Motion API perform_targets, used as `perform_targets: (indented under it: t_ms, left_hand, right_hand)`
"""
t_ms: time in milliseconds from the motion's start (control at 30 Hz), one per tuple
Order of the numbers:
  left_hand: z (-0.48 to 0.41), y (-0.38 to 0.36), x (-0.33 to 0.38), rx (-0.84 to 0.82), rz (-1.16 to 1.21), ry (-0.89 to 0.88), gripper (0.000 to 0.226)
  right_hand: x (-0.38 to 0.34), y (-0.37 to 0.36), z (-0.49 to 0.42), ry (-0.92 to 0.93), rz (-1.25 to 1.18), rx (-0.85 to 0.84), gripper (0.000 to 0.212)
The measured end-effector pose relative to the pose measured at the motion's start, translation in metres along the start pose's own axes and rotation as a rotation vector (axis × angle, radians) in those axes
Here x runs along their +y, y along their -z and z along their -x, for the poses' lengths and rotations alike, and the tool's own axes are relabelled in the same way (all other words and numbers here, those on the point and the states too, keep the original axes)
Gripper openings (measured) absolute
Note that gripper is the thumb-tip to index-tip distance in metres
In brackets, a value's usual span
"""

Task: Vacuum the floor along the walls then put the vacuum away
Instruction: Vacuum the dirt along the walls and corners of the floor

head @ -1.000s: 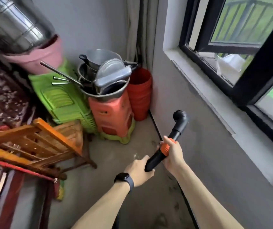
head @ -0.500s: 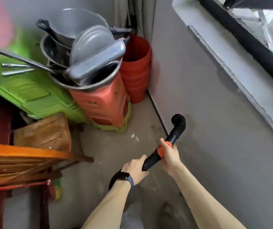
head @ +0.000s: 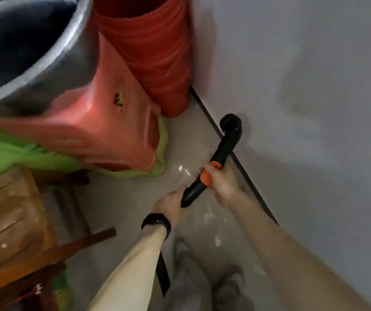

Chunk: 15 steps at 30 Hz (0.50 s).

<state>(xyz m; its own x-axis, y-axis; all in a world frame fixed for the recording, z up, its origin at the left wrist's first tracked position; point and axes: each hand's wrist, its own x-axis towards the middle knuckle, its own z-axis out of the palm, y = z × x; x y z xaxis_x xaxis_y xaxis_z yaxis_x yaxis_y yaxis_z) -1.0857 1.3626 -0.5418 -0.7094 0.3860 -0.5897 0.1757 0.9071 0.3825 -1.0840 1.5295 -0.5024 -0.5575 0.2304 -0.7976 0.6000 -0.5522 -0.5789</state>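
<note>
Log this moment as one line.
stage: vacuuming by wall | right hand: grips wand at orange collar | left hand: holds wand lower | ahead: red bins

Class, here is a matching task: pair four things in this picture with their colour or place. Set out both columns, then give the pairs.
1 vacuum tube
2 stacked buckets
3 metal basin
4 watch

a red, in the corner
b on the left wrist
c black with an orange collar
d shiny silver

Pairs: 1-c, 2-a, 3-d, 4-b
</note>
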Motion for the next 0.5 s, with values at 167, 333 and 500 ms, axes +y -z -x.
perform_targets:
  t_ms: [167, 333, 500]
  left_hand:
    - [-0.062, -0.088, -0.029, 0.092, 0.211, 0.162, 0.018]
    - [-0.138, -0.144, -0.083, 0.103, 0.082, 0.177, 0.022]
    - [-0.2, -0.189, -0.127, 0.171, 0.019, 0.21, 0.019]
  right_hand:
    - [0.07, 0.017, -0.111, 0.053, 0.071, 0.012, 0.037]
    - [0.135, 0.034, -0.218, -0.034, 0.048, -0.032, 0.035]
    - [0.166, 0.024, -0.31, -0.109, 0.047, -0.142, 0.027]
